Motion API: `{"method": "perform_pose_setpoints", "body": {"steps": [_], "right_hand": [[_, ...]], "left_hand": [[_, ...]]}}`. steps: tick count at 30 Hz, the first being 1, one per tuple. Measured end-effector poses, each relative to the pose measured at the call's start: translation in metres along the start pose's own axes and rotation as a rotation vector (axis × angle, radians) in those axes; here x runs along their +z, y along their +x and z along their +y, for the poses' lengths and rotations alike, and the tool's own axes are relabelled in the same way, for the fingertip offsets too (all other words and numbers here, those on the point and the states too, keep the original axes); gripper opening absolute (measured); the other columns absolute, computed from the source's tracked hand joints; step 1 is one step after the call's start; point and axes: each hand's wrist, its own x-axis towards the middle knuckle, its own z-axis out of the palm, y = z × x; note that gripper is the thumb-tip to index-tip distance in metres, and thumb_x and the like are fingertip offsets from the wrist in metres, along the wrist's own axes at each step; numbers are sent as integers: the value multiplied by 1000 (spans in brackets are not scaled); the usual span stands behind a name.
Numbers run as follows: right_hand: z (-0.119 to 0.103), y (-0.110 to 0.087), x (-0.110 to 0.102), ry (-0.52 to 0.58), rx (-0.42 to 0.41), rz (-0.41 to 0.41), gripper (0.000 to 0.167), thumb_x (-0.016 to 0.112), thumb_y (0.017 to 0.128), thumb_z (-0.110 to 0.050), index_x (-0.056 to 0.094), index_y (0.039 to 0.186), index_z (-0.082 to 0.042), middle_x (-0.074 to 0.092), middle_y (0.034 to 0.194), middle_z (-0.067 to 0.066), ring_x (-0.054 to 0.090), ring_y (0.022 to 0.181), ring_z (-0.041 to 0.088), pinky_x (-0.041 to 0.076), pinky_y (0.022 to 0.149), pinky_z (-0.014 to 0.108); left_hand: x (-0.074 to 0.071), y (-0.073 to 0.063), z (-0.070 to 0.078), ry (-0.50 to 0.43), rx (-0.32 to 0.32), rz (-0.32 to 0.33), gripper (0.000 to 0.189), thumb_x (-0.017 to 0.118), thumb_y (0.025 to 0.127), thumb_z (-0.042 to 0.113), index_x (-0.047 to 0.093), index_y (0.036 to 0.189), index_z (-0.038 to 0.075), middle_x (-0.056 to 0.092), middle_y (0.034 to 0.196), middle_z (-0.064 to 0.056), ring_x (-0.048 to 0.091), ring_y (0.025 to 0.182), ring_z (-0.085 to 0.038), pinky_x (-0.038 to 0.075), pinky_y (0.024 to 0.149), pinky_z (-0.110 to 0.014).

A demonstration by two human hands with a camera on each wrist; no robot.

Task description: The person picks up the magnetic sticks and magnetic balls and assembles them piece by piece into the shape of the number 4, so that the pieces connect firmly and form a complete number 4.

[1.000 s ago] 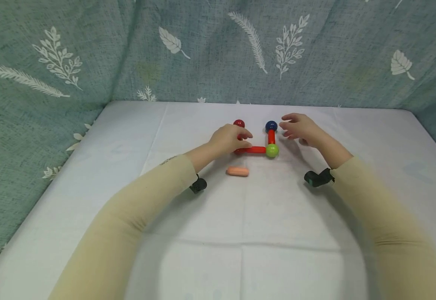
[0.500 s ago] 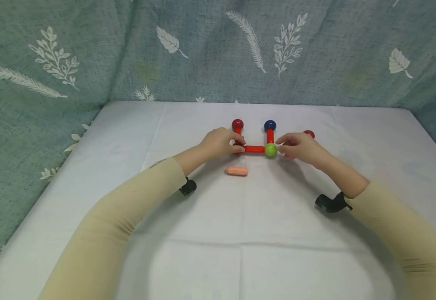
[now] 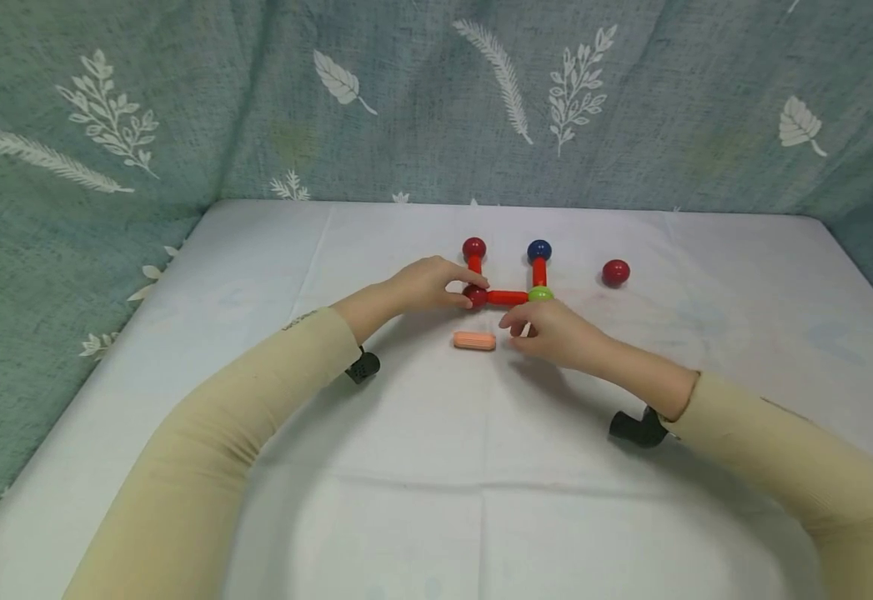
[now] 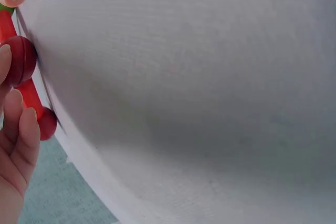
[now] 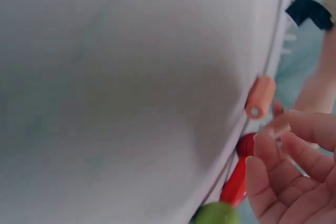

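My left hand [image 3: 430,283] pinches a dark red ball [image 3: 475,296] at one corner of a ball-and-rod toy frame. From it a red rod [image 3: 507,297] runs right to a green ball [image 3: 540,292], and another rod [image 3: 475,264] leads back to a red ball [image 3: 474,247]. A blue ball [image 3: 539,250] tops the rod [image 3: 539,272] behind the green one. Holding nothing, my right hand [image 3: 556,335] hovers with loosely bent fingers just right of a loose orange rod [image 3: 474,341], partly covering the green ball. The right wrist view shows a silvery disc on the orange rod's [image 5: 261,97] end.
A loose red ball [image 3: 615,272] lies right of the frame on the white-covered table [image 3: 406,517]. Behind the table hangs a green leaf-patterned cloth [image 3: 421,100]. Each wrist carries a small black camera, the right one's [image 3: 639,427] near the cloth.
My right hand has come from beside the blue ball, past the green ball, toward the orange rod, uncovering the loose red ball. The left hand has drawn back slightly onto the corner ball.
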Motion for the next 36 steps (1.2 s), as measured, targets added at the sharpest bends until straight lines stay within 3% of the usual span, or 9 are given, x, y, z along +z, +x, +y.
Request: {"method": "perform_pose_setpoints", "body": {"steps": [5,8,20,23,29,36], "right_hand": [[-14,11,7,-103,-54,-47,29,67,82,-12,64,110,-4,66,98,8,60,83,18,51,75,28],[-20,17,9,-145,-43,-70,30,67,83,-16,64,111,-5,66,101,7,58,87,18,49,78,30],[-26,33,13,-236,-9,-152,27,66,85,-22,66,110,-11,63,80,1,55,74,16,46,68,26],[-28,34,13,-263,3,-187,26,65,85,-20,66,110,-13,60,75,1,53,72,16,45,66,24],[-28,30,10,-309,28,-244,24,67,80,-14,67,104,-8,61,79,2,53,74,16,45,67,24],[-23,22,8,-269,93,-246,19,66,80,-12,66,98,-7,55,71,2,50,69,16,39,60,23]], "left_hand": [[0,-1,-2,-12,10,6,42,65,86,23,56,127,25,58,124,-2,53,108,-19,40,94,-37],[0,-1,-2,-19,14,10,42,65,86,22,56,127,24,58,124,-2,53,110,-19,40,96,-38],[-1,0,-3,-64,19,17,42,67,84,23,58,125,23,58,124,-1,52,111,-18,39,97,-36],[0,0,-4,-72,11,10,42,67,84,23,58,125,23,58,124,-1,51,112,-18,38,98,-36],[2,3,-6,-89,-2,12,41,67,84,23,59,124,24,58,125,-1,51,114,-17,37,99,-36],[2,2,-8,-96,-3,20,41,67,84,24,59,124,25,57,126,-1,51,114,-16,37,99,-36]]}}
